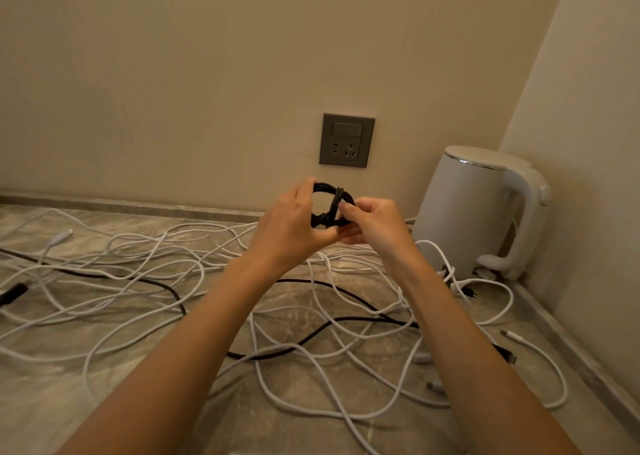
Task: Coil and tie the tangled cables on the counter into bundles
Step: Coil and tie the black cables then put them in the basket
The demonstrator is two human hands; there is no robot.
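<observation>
While both hands are lifted above the table (52,402), a beige wall (173,74) fills the view beyond them. The marbled table lies under the hands and reaches out to both sides of them. A tangle of white cables (332,319) is spread loose on it, below the hands and far to the left of the left hand, and also to the right of the right forearm. A white kettle (464,212) stands on the table to the right of the right hand, close to the corner of the walls. A grey wall socket (347,140) sits just above and beyond the hands. A long black cable (152,281) lies on the table under the two forearms, crossing among the white ones.

The left hand (294,222) grips the left side of a black coiled cable (332,205), with fingers curled over its top and the thumb under it. The right hand (374,226) pinches a strand that is wrapped across the coil, on its right side, between thumb and forefinger. The coil is held in the air between the two hands, in front of the wall, not touching the table. A white plug (60,238) lies far to the left of the left hand, and a small white connector (512,335) lies near the right forearm
</observation>
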